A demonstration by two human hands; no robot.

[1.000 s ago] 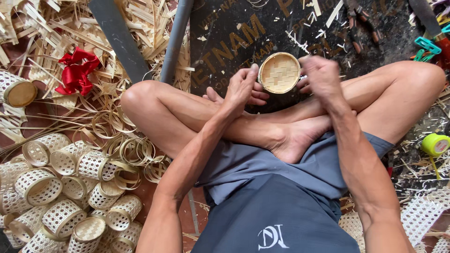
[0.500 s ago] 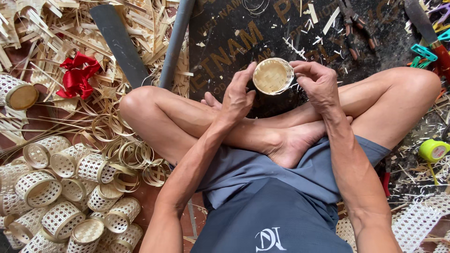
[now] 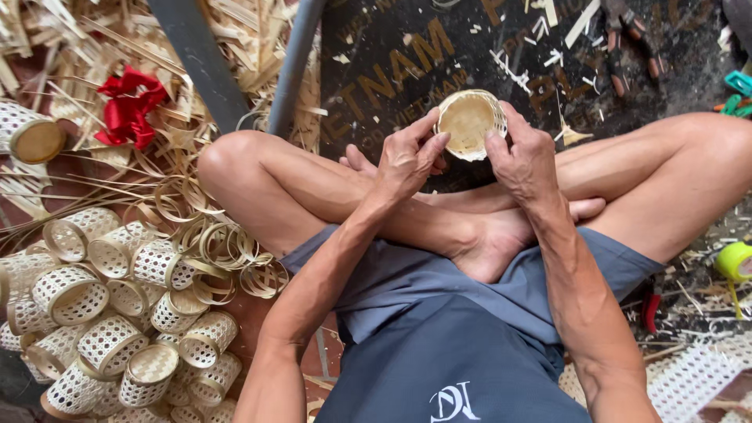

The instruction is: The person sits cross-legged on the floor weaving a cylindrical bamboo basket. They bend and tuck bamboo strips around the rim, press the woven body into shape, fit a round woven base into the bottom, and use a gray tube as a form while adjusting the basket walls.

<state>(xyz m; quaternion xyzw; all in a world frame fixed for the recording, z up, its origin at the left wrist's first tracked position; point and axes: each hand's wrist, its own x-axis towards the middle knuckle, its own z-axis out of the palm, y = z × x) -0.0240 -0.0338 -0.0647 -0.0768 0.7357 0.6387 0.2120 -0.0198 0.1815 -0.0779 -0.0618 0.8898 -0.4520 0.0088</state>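
Your left hand and right hand each curl their fingers closed around the rim of a small round woven basket, thumbs pressing its edge. Both forearms reach forward over your crossed legs, holding the basket above your knees, over a dark mat. It is pale bamboo, with a flat woven bottom facing you.
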